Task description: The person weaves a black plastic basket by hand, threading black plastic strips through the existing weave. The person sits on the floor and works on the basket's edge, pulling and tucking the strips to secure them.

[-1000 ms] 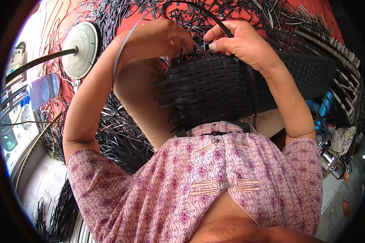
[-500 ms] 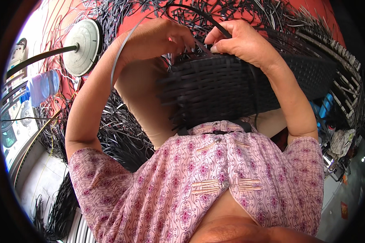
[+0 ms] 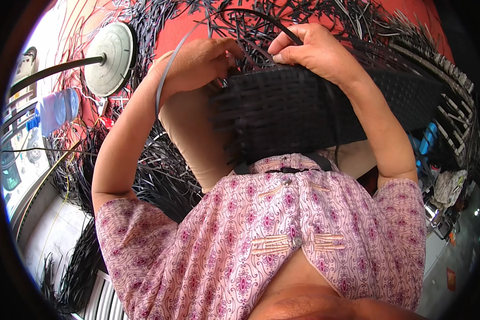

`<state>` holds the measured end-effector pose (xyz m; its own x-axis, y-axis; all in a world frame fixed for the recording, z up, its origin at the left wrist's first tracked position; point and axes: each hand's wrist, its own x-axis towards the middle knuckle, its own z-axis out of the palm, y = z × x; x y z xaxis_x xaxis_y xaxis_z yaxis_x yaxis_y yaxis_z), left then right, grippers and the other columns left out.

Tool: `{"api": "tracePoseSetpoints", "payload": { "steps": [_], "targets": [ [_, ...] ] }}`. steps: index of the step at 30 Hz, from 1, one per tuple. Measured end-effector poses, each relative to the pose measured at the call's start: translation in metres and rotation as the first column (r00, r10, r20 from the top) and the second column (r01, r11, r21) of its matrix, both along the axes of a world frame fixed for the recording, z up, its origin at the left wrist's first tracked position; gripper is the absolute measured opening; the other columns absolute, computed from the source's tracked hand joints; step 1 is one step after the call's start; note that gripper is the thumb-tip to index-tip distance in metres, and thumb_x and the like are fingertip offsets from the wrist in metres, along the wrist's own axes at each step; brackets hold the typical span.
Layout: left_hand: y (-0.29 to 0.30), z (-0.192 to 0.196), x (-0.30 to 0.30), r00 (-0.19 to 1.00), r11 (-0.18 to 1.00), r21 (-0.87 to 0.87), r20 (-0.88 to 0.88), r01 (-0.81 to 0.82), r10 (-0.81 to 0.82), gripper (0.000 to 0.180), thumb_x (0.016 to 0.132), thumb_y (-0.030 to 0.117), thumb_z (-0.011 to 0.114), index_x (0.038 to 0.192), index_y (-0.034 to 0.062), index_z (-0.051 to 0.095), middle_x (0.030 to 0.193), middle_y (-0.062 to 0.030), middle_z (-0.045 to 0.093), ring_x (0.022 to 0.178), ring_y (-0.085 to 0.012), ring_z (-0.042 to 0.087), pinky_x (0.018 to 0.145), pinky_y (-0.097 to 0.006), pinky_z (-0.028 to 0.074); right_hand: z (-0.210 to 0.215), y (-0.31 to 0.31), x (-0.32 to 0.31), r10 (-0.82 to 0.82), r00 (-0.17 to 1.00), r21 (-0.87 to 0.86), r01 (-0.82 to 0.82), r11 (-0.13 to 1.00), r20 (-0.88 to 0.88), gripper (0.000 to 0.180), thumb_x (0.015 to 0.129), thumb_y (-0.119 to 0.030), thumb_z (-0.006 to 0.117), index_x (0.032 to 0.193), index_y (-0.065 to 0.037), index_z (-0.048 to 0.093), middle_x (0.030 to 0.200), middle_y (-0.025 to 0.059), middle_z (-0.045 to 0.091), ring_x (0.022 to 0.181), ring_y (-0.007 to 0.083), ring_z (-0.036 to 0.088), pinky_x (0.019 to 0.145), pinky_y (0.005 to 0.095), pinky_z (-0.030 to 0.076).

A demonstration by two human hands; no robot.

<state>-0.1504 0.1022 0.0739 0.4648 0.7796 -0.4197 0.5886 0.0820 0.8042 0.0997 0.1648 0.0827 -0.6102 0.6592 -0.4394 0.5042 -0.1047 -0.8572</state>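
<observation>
A black woven piece of flat plastic strips (image 3: pixel 282 112), perhaps a basket, lies across my lap. Its left end is blurred, with loose strip ends sticking out. At its far edge my right hand (image 3: pixel 317 53) pinches a black strip (image 3: pixel 266 19) between thumb and fingers; the strip loops up and to the left. My left hand (image 3: pixel 200 64) is closed at the far left corner of the weave, and its curled fingers hide what they hold. One thin grey strip (image 3: pixel 168 66) hangs over my left wrist.
Loose black strips (image 3: pixel 168 170) lie piled left of my legs and across the red surface (image 3: pixel 186 29) beyond. At left stand a round grey disc base with a rod (image 3: pixel 109 61) and a blue-tinted clear plastic bottle (image 3: pixel 58 112). A ridged bundle of strips (image 3: pixel 456 109) curves along the right.
My left hand has moved left and slightly nearer, away from my right hand. The right hand stays almost in place, its fingers still on the strip. The woven piece has shifted slightly.
</observation>
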Motion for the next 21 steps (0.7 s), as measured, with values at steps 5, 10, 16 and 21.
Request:
{"api": "tracePoseSetpoints", "payload": {
  "steps": [5, 10, 16, 21],
  "targets": [
    [-0.001, -0.012, -0.006, 0.963, 0.984, -0.132, 0.224, -0.121, 0.149, 0.037, 0.082, 0.003, 0.055, 0.118, 0.0037, 0.063, 0.088, -0.0004, 0.066, 0.079, -0.0084, 0.059, 0.072, -0.024, 0.048, -0.001, -0.002, 0.002, 0.046, 0.998, 0.021, -0.045, 0.999, -0.046, 0.012, 0.086, -0.006, 0.069, 0.096, 0.0, 0.07, 0.085, 0.0006, 0.068, 0.08, 0.0068, 0.062, 0.074, 0.0221, 0.049],
    [-0.02, 0.011, 0.006, 0.92, 0.94, -0.168, 0.214, -0.295, 0.327, 0.027, 0.087, 0.01, 0.061, 0.113, 0.0054, 0.064, 0.088, 0.0021, 0.063, 0.078, -0.0056, 0.056, 0.069, -0.021, 0.045, -0.003, -0.002, 0.008, 0.106, 0.989, 0.085, -0.097, 0.992, -0.102, 0.013, 0.088, -0.01, 0.069, 0.097, -0.001, 0.07, 0.086, -0.0009, 0.068, 0.082, 0.0062, 0.061, 0.076, 0.0222, 0.049],
    [-0.048, 0.027, 0.013, 0.751, 0.784, -0.268, 0.235, -0.56, 0.617, 0.019, 0.09, 0.016, 0.065, 0.107, 0.0077, 0.065, 0.082, 0.005, 0.059, 0.072, -0.0028, 0.053, 0.063, -0.018, 0.042, 0.009, -0.004, 0.015, 0.134, 0.982, 0.057, -0.127, 0.99, -0.135, 0.016, 0.091, -0.016, 0.068, 0.097, -0.001, 0.071, 0.087, -0.0012, 0.067, 0.084, 0.0061, 0.061, 0.078, 0.0228, 0.049],
    [-0.073, 0.027, 0.011, 0.485, 0.63, -0.371, 0.416, -0.682, 0.769, 0.014, 0.089, 0.013, 0.07, 0.102, 0.0088, 0.066, 0.077, 0.0047, 0.061, 0.068, -0.0023, 0.059, 0.055, -0.015, 0.042, -0.004, -0.009, 0.023, 0.1, 0.976, 0.114, -0.079, 0.99, -0.195, 0.024, 0.097, -0.021, 0.061, 0.1, -0.001, 0.073, 0.088, 0.001, 0.071, 0.082, 0.0083, 0.064, 0.079, 0.0246, 0.051]
  ]
}}
